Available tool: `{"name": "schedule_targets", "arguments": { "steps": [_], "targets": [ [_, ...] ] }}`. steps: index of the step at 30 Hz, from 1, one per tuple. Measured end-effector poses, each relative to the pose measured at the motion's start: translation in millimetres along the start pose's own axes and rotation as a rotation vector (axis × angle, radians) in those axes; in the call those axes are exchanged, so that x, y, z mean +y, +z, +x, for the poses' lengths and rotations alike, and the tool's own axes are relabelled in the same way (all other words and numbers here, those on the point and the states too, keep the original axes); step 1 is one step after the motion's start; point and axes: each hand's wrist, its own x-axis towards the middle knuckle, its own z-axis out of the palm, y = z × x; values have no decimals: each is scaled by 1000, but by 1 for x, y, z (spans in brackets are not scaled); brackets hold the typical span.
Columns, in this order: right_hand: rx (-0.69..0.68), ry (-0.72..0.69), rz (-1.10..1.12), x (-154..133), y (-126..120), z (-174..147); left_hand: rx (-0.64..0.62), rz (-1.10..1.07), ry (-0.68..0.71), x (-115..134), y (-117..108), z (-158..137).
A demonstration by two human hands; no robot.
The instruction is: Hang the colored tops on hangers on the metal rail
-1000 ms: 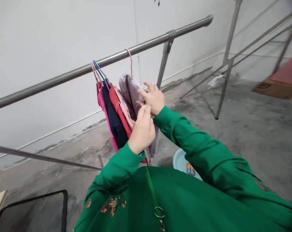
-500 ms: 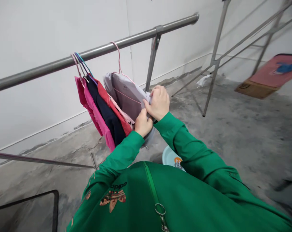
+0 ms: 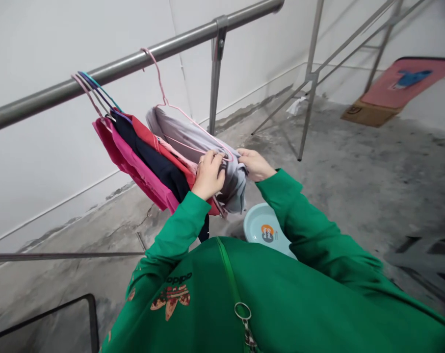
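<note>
A light grey garment [image 3: 236, 191] is partly on a pink hanger [image 3: 159, 81], which hooks over the metal rail. The hanger's near end sticks out bare, and the cloth bunches below and beside it. My left hand [image 3: 209, 174] curls over the garment and the hanger's lower bar, though its fingertips are partly hidden. At the garment's right edge, my right hand [image 3: 257, 165] pinches the cloth. Left of the grey garment hang several clothes on hangers: bright pink [image 3: 134, 171], navy [image 3: 148, 159] and red [image 3: 143, 135].
The metal rail [image 3: 119, 63] runs along the white wall, held by an upright post [image 3: 215, 83]. A pale blue basin [image 3: 255, 220] stands on the floor below my hands. Another metal rack [image 3: 312, 78] and a cardboard box [image 3: 371, 113] under a pink panel are at right.
The garment's near side has come off the hanger's end, which now shows bare. My hands have moved apart, the right one outward with the cloth. The camera view has shifted.
</note>
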Motion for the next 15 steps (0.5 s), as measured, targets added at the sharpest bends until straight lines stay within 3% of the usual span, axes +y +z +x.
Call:
{"name": "schedule_targets", "arguments": {
  "steps": [3, 7, 10, 12, 15],
  "targets": [
    [142, 62, 167, 20, 9, 13, 40, -62, -18, 14, -10, -2],
    [121, -54, 302, 20, 10, 17, 189, -251, 7, 22, -17, -20],
    [129, -75, 383, 21, 8, 6, 264, -352, -42, 20, -8, -45],
    [143, -15, 406, 27, 12, -9, 186, -357, -70, 15, 5, -62],
    [97, 82, 406, 36, 27, -39, -70, -378, -113, 0, 32, -80]
  ]
}}
